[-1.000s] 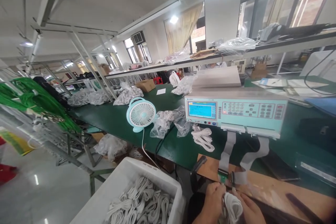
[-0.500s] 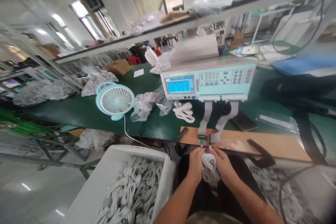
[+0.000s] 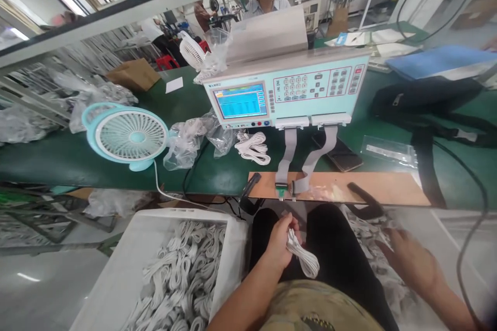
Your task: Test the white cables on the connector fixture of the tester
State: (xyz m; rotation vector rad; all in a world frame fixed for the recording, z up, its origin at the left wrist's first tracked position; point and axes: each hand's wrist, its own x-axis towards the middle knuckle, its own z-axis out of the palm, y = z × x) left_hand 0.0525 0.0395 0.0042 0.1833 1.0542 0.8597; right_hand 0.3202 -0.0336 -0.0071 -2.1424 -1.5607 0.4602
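A coiled white cable (image 3: 305,258) is gripped in my left hand (image 3: 280,240), over my lap. Its loops hang toward me, and a cable end seems to poke out past my fingers. To the right, my right hand (image 3: 415,261) reaches over a bin of coiled cables (image 3: 376,248); it is blurred, with its fingers stretched out and nothing visible in them. At the bench edge, a small green connector board (image 3: 282,194) and another connector (image 3: 294,196) end two grey ribbon cables (image 3: 287,158). These lead up to a light-blue tester (image 3: 318,88) with a lit screen.
On the left stands a white bin (image 3: 229,248) of coiled cables. A light-blue fan (image 3: 132,137), plastic bags (image 3: 186,142) and another cable coil (image 3: 254,149) lie on the green bench. Black clamps (image 3: 248,194) hold a wooden board (image 3: 388,186). Beyond sits a co-worker (image 3: 267,2).
Both hands were together at the connectors around a cable coil. Now my left hand has drawn the coil back from them, and my right hand has moved off to the right-hand bin.
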